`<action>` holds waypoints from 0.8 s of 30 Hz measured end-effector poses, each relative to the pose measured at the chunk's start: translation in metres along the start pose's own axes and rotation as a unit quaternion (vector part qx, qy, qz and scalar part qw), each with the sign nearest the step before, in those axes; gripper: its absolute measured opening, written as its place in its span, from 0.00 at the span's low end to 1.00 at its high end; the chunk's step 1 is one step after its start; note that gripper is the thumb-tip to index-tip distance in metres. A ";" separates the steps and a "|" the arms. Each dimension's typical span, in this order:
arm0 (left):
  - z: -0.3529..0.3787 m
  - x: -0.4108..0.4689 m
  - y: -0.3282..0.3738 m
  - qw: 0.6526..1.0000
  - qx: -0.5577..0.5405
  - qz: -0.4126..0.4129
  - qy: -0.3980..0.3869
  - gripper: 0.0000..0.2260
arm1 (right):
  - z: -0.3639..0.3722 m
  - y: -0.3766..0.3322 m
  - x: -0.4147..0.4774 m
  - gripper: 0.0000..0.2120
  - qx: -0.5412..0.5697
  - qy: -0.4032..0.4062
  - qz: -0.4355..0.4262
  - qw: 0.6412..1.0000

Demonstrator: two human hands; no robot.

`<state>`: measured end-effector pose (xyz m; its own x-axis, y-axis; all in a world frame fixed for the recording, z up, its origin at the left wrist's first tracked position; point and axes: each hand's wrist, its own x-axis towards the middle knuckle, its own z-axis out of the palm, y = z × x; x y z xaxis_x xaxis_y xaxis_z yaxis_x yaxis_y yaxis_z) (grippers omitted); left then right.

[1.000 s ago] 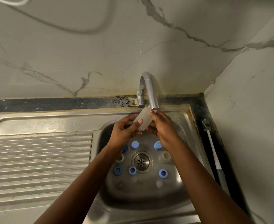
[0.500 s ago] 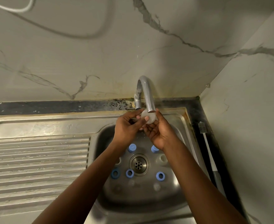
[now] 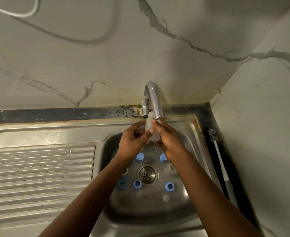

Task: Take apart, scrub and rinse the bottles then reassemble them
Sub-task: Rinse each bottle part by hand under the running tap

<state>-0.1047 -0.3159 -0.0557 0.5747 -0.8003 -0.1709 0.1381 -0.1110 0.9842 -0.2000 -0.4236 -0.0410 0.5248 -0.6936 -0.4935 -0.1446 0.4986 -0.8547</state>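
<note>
The bottle point(image 3: 150, 134), small and translucent, is sitting upright at the centre of the frame, its mouth just beneath the spout, and we are holding it above the basin. The steel sink point(image 3: 55, 134) is filling the lower half of the frame, its ribbed drainboard lying to the left. Our left hand point(image 3: 132, 142) is gripping the bottle with its fingers point(image 3: 136, 125) curled round it, and our right hand point(image 3: 170, 141) is clasping the other side. The tap point(image 3: 153, 98) is arching over them. A brush point(image 3: 219, 158) is lying along the sink's right edge. Blue caps point(image 3: 139, 157) and blue rings point(image 3: 137, 183) are lying around the drain point(image 3: 147, 174).
</note>
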 end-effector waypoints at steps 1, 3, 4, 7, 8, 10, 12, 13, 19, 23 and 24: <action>0.001 -0.001 0.000 1.000 -0.015 0.004 -0.014 0.19 | 0.002 0.000 -0.002 0.03 -0.009 0.003 -0.014 1.000; 0.001 -0.001 0.000 0.998 -0.056 -0.001 -0.024 0.20 | 0.002 0.001 -0.004 0.04 -0.028 0.013 -0.034 0.999; 0.001 -0.002 0.001 0.997 -0.080 -0.013 -0.020 0.19 | 0.001 0.002 -0.003 0.05 -0.038 0.018 -0.036 0.998; -0.003 -0.006 -0.001 0.987 -0.146 -0.063 -0.013 0.17 | -0.004 0.001 0.001 0.12 -0.065 0.019 -0.025 0.997; -0.004 -0.007 -0.002 0.984 -0.159 -0.078 -0.020 0.17 | -0.006 0.001 0.002 0.14 -0.066 0.013 -0.018 0.998; -0.004 -0.008 -0.003 0.977 -0.179 -0.109 -0.036 0.17 | -0.008 -0.001 0.003 0.17 -0.066 -0.009 0.001 0.998; -0.002 -0.007 -0.003 0.975 -0.176 -0.129 -0.038 0.18 | -0.009 -0.001 0.004 0.19 -0.075 -0.029 0.013 0.997; 0.000 -0.006 -0.001 0.976 -0.171 -0.131 -0.034 0.18 | -0.010 0.000 0.006 0.19 -0.079 -0.029 0.015 0.996; 0.006 -0.003 0.012 0.992 -0.117 -0.031 -0.035 0.15 | -0.005 -0.010 0.016 0.20 -0.008 0.051 0.054 0.997; 0.003 -0.004 0.011 0.999 -0.047 0.022 0.002 0.21 | -0.005 -0.012 0.013 0.21 0.018 0.037 0.064 0.997; 0.002 -0.004 0.010 0.999 -0.030 0.024 0.015 0.21 | -0.005 -0.012 0.011 0.21 0.023 0.031 0.065 0.997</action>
<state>-0.1072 -0.3153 -0.0457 0.6054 -0.7861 -0.1248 0.1563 -0.0364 0.9870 -0.1968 -0.4400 -0.0376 0.4516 -0.6510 -0.6102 -0.1684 0.6094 -0.7748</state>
